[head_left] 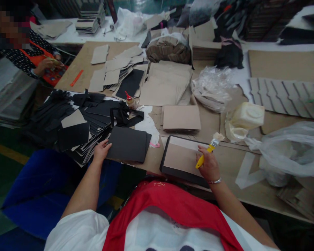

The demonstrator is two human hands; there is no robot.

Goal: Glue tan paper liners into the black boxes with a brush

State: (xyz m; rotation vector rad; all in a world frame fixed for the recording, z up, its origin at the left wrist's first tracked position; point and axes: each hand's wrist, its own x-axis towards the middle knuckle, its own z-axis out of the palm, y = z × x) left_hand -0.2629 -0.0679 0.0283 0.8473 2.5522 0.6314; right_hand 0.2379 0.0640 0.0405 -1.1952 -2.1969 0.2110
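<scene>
My right hand (pixel 209 165) is closed around the yellow handle of a paintbrush (pixel 206 155), its pale, clotted bristles pointing up and away. Under that hand lies a beige board (pixel 181 158) on top of a black panel (pixel 170 169), with a whitish strip along the board's far edge. My left hand (pixel 102 150) grips the left edge of a flat black panel (pixel 127 144), which overlaps another black piece at the table's front edge. A stack of beige boards (pixel 181 118) sits just beyond, between the two hands.
Black pieces (pixel 94 118) pile up at the left. A red-tipped glue bottle (pixel 131 100) stands behind them. To the right are a cut-open plastic jug (pixel 247 116) and plastic bags (pixel 290 148). Across the table, at the far left, a person (pixel 39 59) holds something.
</scene>
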